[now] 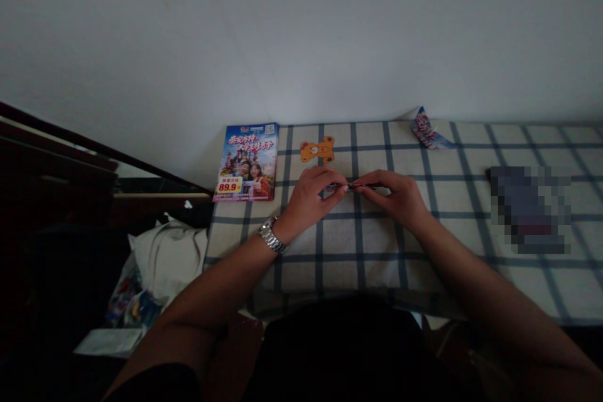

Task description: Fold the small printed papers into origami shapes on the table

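Both hands meet over the checked tablecloth, pinching a thin folded piece of paper (pixel 351 186) seen nearly edge-on. My left hand (pixel 316 193), with a metal watch (pixel 272 235) on its wrist, grips one end between thumb and fingertips. At the other end, my right hand (pixel 390 193) holds it the same way, the fingertips of both hands almost touching. Most of the paper is hidden by the fingers. To the left lies a stack of printed flyers (pixel 247 163). A folded, colourful piece of paper (pixel 429 132) rests near the wall, beyond my right hand.
A checked cloth (pixel 339 276) with an orange bear print (pixel 318 149) covers the table. A blurred-out dark flat object (pixel 525 207) lies at the right. The wall (pixel 330 38) borders the far edge. White bags (pixel 169 251) stand below on the left.
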`<state>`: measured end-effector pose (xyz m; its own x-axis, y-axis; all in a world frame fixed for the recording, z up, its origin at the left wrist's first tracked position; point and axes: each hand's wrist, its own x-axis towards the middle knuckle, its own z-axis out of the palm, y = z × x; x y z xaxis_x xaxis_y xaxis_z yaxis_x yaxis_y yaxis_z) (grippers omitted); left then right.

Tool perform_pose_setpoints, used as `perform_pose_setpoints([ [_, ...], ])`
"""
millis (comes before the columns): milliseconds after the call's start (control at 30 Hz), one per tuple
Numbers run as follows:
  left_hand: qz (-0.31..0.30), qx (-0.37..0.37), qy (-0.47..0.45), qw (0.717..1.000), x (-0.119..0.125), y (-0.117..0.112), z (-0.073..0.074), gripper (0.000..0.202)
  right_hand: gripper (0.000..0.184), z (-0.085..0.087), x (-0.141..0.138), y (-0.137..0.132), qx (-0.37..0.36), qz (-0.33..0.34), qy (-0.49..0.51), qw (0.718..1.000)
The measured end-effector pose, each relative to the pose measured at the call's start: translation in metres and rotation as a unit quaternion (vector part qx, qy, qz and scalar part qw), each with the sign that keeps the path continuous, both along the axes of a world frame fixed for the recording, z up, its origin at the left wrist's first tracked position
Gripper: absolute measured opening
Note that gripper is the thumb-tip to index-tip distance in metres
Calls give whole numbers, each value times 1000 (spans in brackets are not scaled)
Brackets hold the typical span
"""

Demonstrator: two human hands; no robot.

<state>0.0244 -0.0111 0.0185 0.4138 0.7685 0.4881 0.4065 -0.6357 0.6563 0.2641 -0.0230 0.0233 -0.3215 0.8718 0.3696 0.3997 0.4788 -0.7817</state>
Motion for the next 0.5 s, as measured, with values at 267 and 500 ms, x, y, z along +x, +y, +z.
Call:
perform_pose_setpoints([
  [267, -3, 9, -6, 1000, 1, 0, 0, 10, 11, -2, 1, 0, 12, 5, 20, 1000],
  [500, -15, 14, -27, 999, 2, 0, 0, 9, 16, 3, -2, 0, -11, 16, 51, 998],
])
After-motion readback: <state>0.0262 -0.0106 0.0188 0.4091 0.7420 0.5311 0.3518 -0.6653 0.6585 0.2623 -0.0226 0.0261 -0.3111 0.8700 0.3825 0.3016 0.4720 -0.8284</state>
